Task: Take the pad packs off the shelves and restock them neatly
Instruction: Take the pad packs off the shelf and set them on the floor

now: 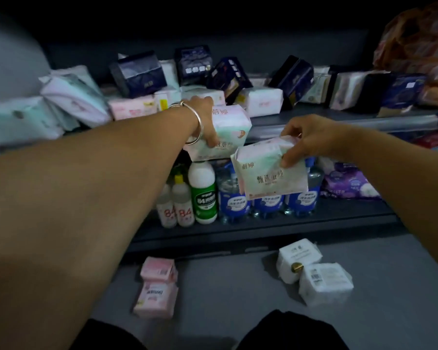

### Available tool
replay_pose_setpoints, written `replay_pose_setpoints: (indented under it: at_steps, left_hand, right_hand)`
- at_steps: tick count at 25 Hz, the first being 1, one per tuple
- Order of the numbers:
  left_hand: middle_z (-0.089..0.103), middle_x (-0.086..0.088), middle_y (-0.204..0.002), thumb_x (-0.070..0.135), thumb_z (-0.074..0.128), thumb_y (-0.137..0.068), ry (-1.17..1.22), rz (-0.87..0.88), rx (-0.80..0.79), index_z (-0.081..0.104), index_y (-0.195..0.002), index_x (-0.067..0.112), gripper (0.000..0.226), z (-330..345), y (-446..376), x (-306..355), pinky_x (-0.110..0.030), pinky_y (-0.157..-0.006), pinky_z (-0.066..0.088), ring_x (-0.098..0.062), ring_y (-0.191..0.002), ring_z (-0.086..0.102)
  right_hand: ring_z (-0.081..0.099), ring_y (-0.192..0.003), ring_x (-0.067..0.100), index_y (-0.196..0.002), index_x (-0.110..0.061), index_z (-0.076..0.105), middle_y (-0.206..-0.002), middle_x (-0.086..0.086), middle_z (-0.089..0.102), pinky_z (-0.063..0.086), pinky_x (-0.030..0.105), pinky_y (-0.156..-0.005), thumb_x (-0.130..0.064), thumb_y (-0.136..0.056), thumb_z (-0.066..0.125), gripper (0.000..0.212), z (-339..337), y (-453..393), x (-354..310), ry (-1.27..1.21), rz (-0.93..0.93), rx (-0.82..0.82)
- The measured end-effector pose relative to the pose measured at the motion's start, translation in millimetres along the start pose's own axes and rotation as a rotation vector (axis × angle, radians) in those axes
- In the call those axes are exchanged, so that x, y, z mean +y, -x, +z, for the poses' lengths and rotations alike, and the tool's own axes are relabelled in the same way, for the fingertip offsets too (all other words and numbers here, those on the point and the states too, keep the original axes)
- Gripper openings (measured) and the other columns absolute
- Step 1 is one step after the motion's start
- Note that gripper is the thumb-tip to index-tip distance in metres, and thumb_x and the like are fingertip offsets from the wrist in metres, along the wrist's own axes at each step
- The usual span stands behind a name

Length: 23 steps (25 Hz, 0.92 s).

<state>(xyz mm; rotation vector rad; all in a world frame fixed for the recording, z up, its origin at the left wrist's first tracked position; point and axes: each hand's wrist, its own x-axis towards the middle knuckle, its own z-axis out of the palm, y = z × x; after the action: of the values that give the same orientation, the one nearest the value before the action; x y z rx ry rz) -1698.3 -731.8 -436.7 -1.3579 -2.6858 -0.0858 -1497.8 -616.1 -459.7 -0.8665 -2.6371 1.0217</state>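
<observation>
Nearest, on the smooth grey floor (pixel 225 299), lie soft plastic-wrapped pad packs: two pink packs (pixel 157 286), one above the other at the left, and two white packs (pixel 313 271), puffy and squarish, touching each other at the right, with a small gold-coloured round object (pixel 297 267) between them.

Above these, the right hand (pixel 311 141) pinches a pale pink-and-mint pad pack (pixel 269 170) by its upper corner, thumb on the front face and fingers curled over the top edge; the glossy, pillow-shaped pack hangs tilted in the air in front of the lower shelf. The left hand (pixel 205 120), with a thin silver bangle (pixel 195 122) on the wrist, grips a second pack (pixel 228 132) of the same design, thumb beneath and fingers curled over its far side, at the front edge of the upper shelf (pixel 339 120).

On the dark lower shelf (pixel 263 233) stand rigid bottles: two white ones marked 84 (pixel 176 208), a white bottle with a green label (pixel 203 193), and clear blue-labelled bottles (pixel 234 198). A purple crinkled pack (pixel 349 183) lies to their right.

Farther back, the upper shelf carries a disorderly heap: soft white and pink packs (pixel 134 106), mint-white ones (pixel 69 97) leaning at the left, and dark navy packs (pixel 139 74) tipped at angles. An orange plastic bag (pixel 419 39) bulges at the far right.
</observation>
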Motion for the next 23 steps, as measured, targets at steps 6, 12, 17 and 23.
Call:
replay_pose_setpoints:
  at_steps: [6,12,17,23]
  left_hand:
    - [0.052,-0.011,-0.117,0.034,0.082,-0.057,-0.020,-0.051,-0.169,0.044,-0.118,0.016,0.074,71.4,50.4,-58.1,-0.038,-0.083,0.049,-0.029,-0.101,0.052]
    - [0.051,-0.008,-0.108,0.027,0.082,-0.059,0.040,-0.051,-0.367,0.046,-0.116,0.014,0.069,172.4,44.2,-83.0,-0.036,-0.080,0.051,-0.025,-0.093,0.052]
    - [0.059,-0.008,-0.115,0.024,0.083,-0.060,0.082,-0.017,-0.468,0.052,-0.114,0.015,0.063,260.4,40.2,-74.1,-0.028,-0.078,0.044,-0.026,-0.101,0.056]
    - [0.047,-0.010,-0.124,0.029,0.079,-0.068,0.091,-0.062,-0.527,0.046,-0.123,0.015,0.066,351.1,51.5,-75.4,-0.031,-0.095,0.037,-0.027,-0.115,0.046]
  right_hand:
    - [0.056,-0.087,0.020,-0.104,-0.012,0.059,-0.102,0.005,0.060,0.046,0.030,-0.073,-0.007,-0.062,0.084,0.050,87.2,-14.0,-4.3,0.192,-0.002,-0.202]
    - [0.055,-0.097,0.019,-0.106,-0.017,0.058,-0.105,0.000,0.058,0.044,0.028,-0.080,-0.013,-0.062,0.085,0.052,167.1,-53.5,40.3,0.288,0.005,-0.402]
    - [0.057,-0.100,0.018,-0.106,-0.020,0.058,-0.108,-0.001,0.059,0.050,0.034,-0.090,-0.013,-0.061,0.085,0.053,226.6,-70.6,100.2,0.233,0.070,-0.496]
    - [0.057,-0.101,0.016,-0.102,-0.023,0.056,-0.106,-0.004,0.058,0.050,0.032,-0.091,-0.011,-0.063,0.084,0.050,285.3,-74.3,149.5,0.176,0.122,-0.585]
